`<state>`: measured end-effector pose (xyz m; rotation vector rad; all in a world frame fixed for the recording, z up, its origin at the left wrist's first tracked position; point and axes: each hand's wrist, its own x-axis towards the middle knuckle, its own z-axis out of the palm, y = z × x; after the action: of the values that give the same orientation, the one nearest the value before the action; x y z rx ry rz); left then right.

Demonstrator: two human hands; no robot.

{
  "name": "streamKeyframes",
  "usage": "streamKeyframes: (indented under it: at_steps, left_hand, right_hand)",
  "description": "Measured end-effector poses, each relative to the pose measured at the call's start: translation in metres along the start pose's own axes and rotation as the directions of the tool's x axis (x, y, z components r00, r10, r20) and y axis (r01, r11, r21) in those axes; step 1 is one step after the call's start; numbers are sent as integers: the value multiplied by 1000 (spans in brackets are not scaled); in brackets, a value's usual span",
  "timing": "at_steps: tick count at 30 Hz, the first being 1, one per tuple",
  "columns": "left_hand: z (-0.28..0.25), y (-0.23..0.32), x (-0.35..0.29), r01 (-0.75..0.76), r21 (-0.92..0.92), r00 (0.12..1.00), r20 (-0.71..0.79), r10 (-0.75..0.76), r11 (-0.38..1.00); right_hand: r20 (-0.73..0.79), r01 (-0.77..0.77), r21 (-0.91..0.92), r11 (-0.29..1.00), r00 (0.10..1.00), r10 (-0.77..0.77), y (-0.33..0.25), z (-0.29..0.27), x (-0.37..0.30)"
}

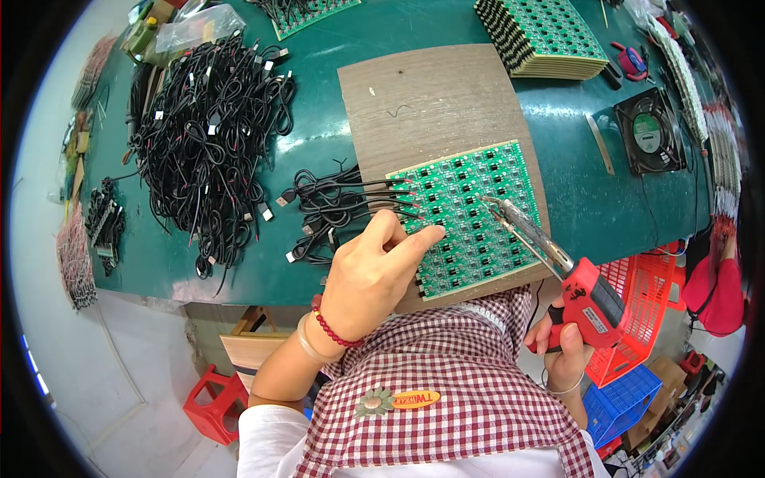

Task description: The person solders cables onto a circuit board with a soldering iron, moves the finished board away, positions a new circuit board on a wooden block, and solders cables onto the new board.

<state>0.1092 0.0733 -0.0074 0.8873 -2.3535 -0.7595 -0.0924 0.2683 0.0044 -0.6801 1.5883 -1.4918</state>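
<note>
A green panel of small circuit boards (pixel 482 239) lies on a brown board (pixel 430 95). Several black USB cables (pixel 339 195) reach its left edge, with thin reddish wire ends resting on the panel. Over that left edge, below the cable ends, my left hand (pixel 370 267) is closed in a pinch; whatever lies between its fingertips is hidden. My right hand (pixel 564 344) grips a red soldering gun (pixel 594 307) by its handle. The gun's metal tip points up and left over the upper middle of the panel; whether it touches cannot be seen.
A large heap of black USB cables (pixel 211 151) covers the left of the green table (pixel 311 103). Stacked circuit panels (pixel 550 40) stand at the back right. A black fan (pixel 649 131) and a metal strip (pixel 600 143) lie right. Red (pixel 637 307) and blue (pixel 621 405) crates stand below.
</note>
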Motion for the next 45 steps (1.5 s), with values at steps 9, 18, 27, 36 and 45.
streamKeyframes:
  at_steps: [9,18,27,36,45]
  left_hand:
    - [0,-1,1,23,-47,1000,-8,-24,999]
    - [0,-4,1,36,-74,999,13,-36,997]
    - [0,-2,1,82,-111,996,-30,-86,990]
    - [3,9,-2,219,-141,975,-9,-222,966]
    - [13,11,-5,191,-7,977,-97,-191,981]
  right_hand:
    - [-1,-2,22,1000,1000,2,0,1,2]
    - [10,-4,47,999,1000,4,1,1,2]
    - [-5,0,34,999,1000,0,1,2,3]
    - [10,-15,45,999,1000,14,3,-2,-2]
    - [190,-222,21,975,958,214,1,-10,-12]
